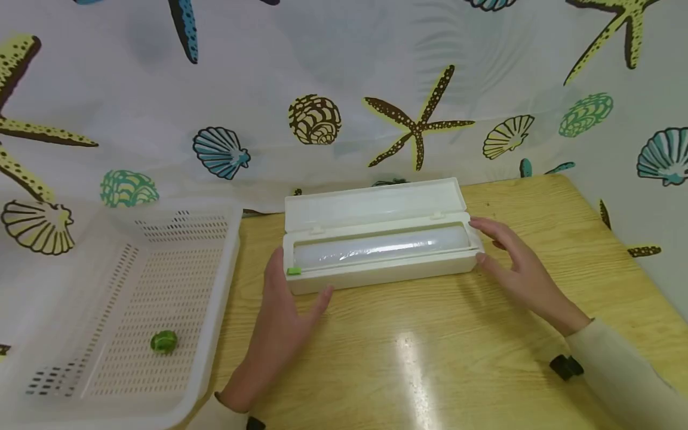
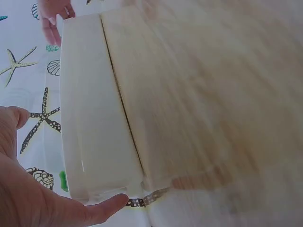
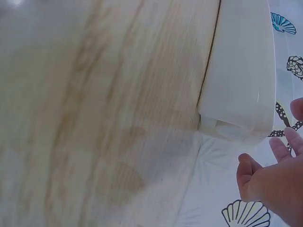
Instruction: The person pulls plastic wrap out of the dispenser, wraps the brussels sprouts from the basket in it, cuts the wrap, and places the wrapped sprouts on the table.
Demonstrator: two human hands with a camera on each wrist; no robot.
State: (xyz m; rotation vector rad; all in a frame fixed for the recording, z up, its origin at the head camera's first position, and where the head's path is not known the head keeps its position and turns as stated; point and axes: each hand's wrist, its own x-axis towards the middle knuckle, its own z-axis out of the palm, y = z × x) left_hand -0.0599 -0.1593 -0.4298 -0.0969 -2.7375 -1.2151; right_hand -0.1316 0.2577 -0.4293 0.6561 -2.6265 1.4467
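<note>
Inside the white box [image 1: 384,272] lies a roll [image 1: 381,246]; left grip [image 1: 285,319], right grip [image 1: 520,272] loosely spread.

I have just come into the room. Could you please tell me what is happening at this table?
A person has the left hand and right hand at opposite ends of a long white box on the wooden table. Its lid is open, and what looks like a roll of plastic film lies inside. To the left, a white basket holds a small green thing.
</note>
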